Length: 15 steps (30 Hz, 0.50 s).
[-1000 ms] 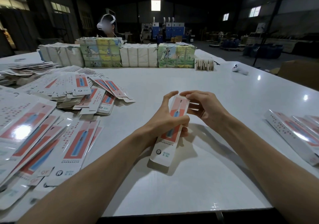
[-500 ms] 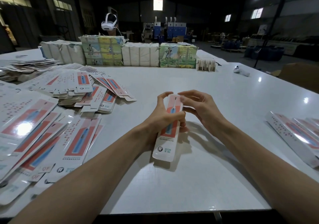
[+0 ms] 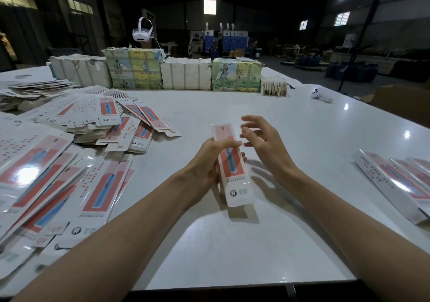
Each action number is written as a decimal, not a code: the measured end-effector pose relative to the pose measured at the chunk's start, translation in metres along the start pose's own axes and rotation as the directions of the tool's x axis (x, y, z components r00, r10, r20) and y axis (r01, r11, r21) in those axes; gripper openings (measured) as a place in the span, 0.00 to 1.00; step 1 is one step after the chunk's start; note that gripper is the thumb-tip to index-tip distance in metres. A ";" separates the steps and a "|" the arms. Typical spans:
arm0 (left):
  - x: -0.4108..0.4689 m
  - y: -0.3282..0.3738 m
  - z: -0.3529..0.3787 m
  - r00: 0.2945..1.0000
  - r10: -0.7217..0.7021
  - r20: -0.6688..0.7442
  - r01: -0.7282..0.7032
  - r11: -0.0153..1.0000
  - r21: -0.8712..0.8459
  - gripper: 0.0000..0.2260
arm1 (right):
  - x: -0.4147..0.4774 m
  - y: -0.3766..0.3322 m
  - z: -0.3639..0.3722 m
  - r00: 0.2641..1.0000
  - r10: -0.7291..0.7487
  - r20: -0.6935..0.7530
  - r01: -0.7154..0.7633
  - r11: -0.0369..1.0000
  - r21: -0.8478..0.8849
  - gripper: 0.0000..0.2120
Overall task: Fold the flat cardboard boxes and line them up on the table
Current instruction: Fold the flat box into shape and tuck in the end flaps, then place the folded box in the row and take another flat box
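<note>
Above the table point(image 3: 232, 250), the left hand point(image 3: 204, 162) grips a long white box point(image 3: 237, 185), red and blue on top. The right hand point(image 3: 263, 143) is loose, just right of it.

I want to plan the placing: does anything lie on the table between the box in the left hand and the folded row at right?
Nothing visible does. The table is bare between the box, gripped by the left hand, and the row of folded boxes; only the open right hand hovers beside the box.

folded box point(image 3: 233, 170): white-red, lengthwise, raised mid-table | flat boxes point(image 3: 97, 192): heaped left | folded row point(image 3: 391, 180): right edge
</note>
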<state>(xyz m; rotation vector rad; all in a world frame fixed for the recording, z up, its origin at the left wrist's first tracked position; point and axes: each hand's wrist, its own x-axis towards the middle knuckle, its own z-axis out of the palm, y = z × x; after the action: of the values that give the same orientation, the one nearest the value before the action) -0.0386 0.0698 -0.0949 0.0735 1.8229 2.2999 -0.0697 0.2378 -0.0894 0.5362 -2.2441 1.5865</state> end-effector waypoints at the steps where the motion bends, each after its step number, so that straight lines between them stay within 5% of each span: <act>1: -0.001 0.001 0.000 1.000 -0.013 -0.003 0.013 0.999 -0.052 0.20 | 0.001 0.001 -0.001 0.999 -0.033 -0.025 0.031 0.998 -0.056 0.12; 4: -0.001 0.004 0.002 0.998 0.057 0.019 -0.053 0.982 -0.182 0.18 | 0.001 0.000 0.000 0.993 -0.115 -0.004 0.112 0.976 -0.188 0.09; 7: -0.002 0.003 0.001 0.992 0.075 0.106 -0.040 0.952 -0.302 0.24 | -0.004 -0.002 0.004 0.985 -0.117 0.129 0.148 0.952 -0.269 0.18; 11: -0.002 0.002 -0.001 0.975 0.057 0.215 0.003 0.963 -0.269 0.26 | -0.005 -0.003 -0.001 0.981 -0.049 0.186 0.116 0.922 -0.370 0.26; 15: 0.001 0.002 0.004 0.972 0.078 0.220 -0.030 0.976 -0.214 0.23 | -0.005 -0.008 -0.009 0.981 -0.036 0.188 0.107 0.919 -0.381 0.22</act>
<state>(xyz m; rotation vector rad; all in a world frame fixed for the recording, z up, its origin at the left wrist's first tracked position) -0.0392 0.0730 -0.0923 0.3437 1.4782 2.3932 -0.0609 0.2442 -0.0830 0.6567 -2.5503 1.0463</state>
